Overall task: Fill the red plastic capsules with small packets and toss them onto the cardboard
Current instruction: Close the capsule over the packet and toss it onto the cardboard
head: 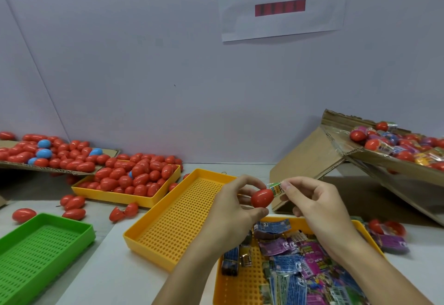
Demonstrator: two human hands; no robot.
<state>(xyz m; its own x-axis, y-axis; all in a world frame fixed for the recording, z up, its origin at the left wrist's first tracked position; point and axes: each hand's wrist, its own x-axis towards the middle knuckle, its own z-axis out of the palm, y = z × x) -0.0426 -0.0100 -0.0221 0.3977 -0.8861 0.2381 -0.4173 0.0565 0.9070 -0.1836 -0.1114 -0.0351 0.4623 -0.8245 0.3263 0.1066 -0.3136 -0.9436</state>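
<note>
At center right of the frame, a person's left hand (pixel 236 205) grips a red capsule (pixel 262 198) between thumb and curled fingers while the right hand (pixel 312 200) pinches a small green packet (pixel 276 188) at the capsule's upper right end, the packet apparently partway into it. Both hands are closed on what they hold, raised above the yellow tray of packets (pixel 236 285) at lower right.

The risk at this stage, by the look of it, is a packet that does not seat fully: a corner left sticking out could keep the capsule from snapping shut, and a toss could then spill it open. A slip of the left thumb on the smooth shell could also drop the capsule among the packets below.

The capsule is glossy, egg-shaped and bright red; whether it is in two halves cannot be told here. Finished capsules, mixed with packets, lie on the sloping cardboard (pixel 310 158) at the right edge. Unfilled red capsules heap a yellow tray (pixel 125 196) at center left, and an empty yellow tray (pixel 173 223) sits between.
</note>
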